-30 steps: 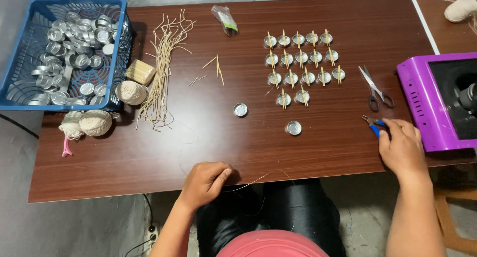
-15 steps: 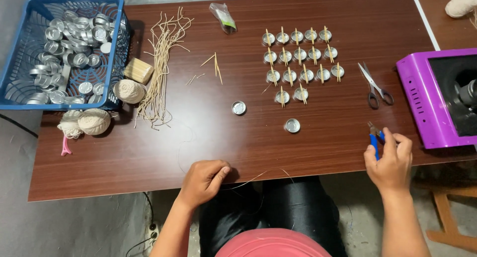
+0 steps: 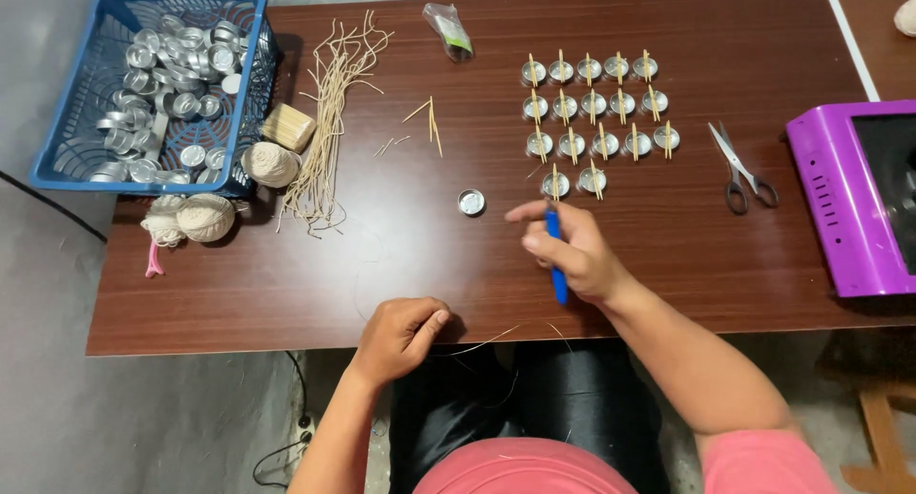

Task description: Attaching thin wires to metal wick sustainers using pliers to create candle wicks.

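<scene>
My right hand grips a blue-handled tool over the middle of the brown table; its index finger points left toward a lone silver metal cup. At the table's front edge my left hand pinches a thin pale wick strand that trails right. Just beyond the right hand stand rows of silver cups with wooden sticks across them.
A blue basket of several empty metal cups sits far left. Balls of cream string, a bundle of cut wicks and a wooden block lie beside it. Scissors and a purple appliance are at right.
My right hand has carried the blue-handled tool from the right side, near the purple appliance, leftward to the table's middle. The left hand has stayed put.
</scene>
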